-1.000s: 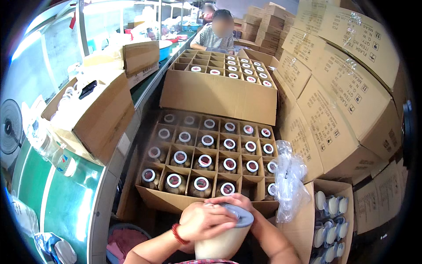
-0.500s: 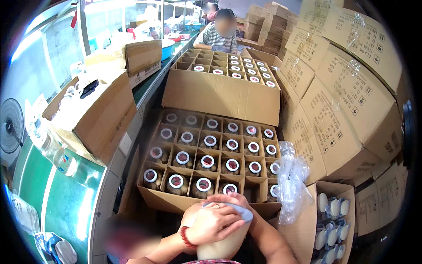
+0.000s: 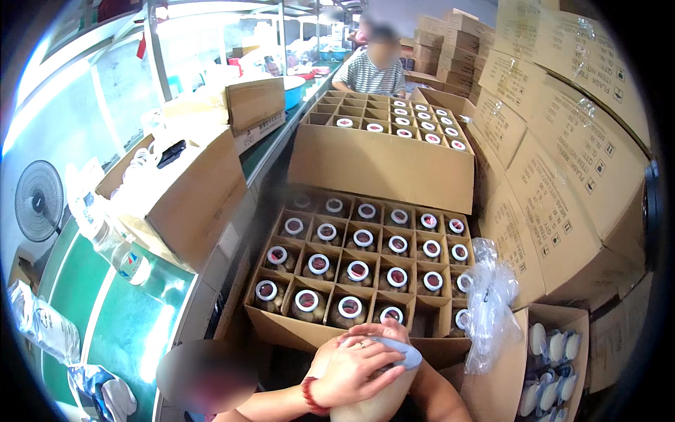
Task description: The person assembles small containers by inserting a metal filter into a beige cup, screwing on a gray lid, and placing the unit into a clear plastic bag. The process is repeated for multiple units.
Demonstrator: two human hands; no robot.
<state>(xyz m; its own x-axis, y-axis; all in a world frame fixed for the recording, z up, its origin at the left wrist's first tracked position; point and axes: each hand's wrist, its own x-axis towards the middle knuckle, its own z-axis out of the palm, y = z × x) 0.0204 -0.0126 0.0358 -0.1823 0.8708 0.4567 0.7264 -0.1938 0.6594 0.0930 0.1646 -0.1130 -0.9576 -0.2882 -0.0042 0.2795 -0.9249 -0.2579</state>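
Down at the lower edge of the head view, the person's left hand (image 3: 355, 369) lies spread over the top of a rounded beige ceramic jar (image 3: 373, 401), its fingers (image 3: 383, 355) curled down around the jar's shoulder and over a pale blue-grey cap (image 3: 402, 354) at its mouth; a red bead bracelet (image 3: 309, 396) circles that wrist. The right hand (image 3: 383, 330) sits just behind, mostly hidden by the left, its fingers pressed against the jar's far side, though I cannot tell how tightly they close. The jar stands upright, held close to the body, just in front of the near wall of a large open cardboard carton (image 3: 281, 325) whose divided cells hold brown jars with red-and-white lids (image 3: 358, 271). One cell at the near right corner looks dark and unfilled. A crumpled clear plastic bag (image 3: 489, 309) hangs beside that carton's right corner. Further back a second carton of the same kind (image 3: 380, 165) is partly filled. To the left runs a green bench (image 3: 133, 323) bearing a clear plastic bottle (image 3: 116, 246).
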